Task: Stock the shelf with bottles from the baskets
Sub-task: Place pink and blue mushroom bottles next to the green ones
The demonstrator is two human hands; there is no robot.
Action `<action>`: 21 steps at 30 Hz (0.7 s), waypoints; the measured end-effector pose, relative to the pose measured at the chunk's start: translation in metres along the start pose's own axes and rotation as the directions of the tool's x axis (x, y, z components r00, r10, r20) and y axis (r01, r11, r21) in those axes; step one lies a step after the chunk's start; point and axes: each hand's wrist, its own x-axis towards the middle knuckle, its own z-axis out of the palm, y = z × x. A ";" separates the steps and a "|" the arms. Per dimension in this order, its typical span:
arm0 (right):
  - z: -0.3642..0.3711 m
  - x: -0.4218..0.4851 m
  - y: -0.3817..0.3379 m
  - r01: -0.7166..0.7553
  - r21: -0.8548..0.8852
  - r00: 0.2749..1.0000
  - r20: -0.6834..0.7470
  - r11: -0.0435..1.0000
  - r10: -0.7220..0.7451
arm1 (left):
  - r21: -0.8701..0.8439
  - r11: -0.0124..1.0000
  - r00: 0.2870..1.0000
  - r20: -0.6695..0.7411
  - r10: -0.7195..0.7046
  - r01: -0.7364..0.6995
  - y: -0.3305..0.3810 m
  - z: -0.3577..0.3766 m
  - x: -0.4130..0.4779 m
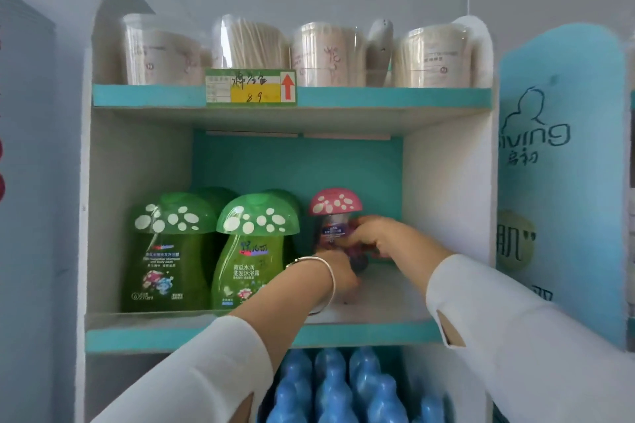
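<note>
A pink mushroom-capped bottle (335,213) stands upright at the back right of the middle shelf (385,302). My right hand (381,237) grips its body from the right, and my left hand (340,271), wearing a silver bangle, holds its lower part from the front. Green mushroom-capped bottles (254,247) stand in rows to the left of it, another green one (168,251) at the far left. The pink bottle's base is hidden behind my hands.
The top shelf (378,96) carries clear tubs of cotton swabs (251,41) and a yellow price tag (251,87). Blue bottles (333,388) fill the shelf below. A blue side panel with lettering (556,165) stands to the right. Bare shelf lies right of the pink bottle.
</note>
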 end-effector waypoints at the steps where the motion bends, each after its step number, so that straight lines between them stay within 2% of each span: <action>1: 0.000 0.003 0.002 -0.021 0.024 1.000 0.010 0.999 0.020 | 0.015 1.000 1.000 0.012 -0.003 0.003 0.000 0.000 0.002; 6: 0.004 0.020 0.008 -0.063 0.089 0.998 0.022 0.994 0.061 | 0.086 0.996 1.000 0.010 0.010 -0.011 -0.003 -0.002 0.007; 11: 0.010 0.026 0.010 -0.040 0.127 0.999 0.036 0.991 0.036 | 0.100 0.995 1.000 -0.016 0.019 -0.017 -0.011 -0.001 0.008; 21: 0.010 0.005 0.007 -0.054 0.014 0.998 -0.015 0.998 0.055 | 0.031 0.999 0.998 -0.055 0.038 -0.037 -0.012 -0.001 0.010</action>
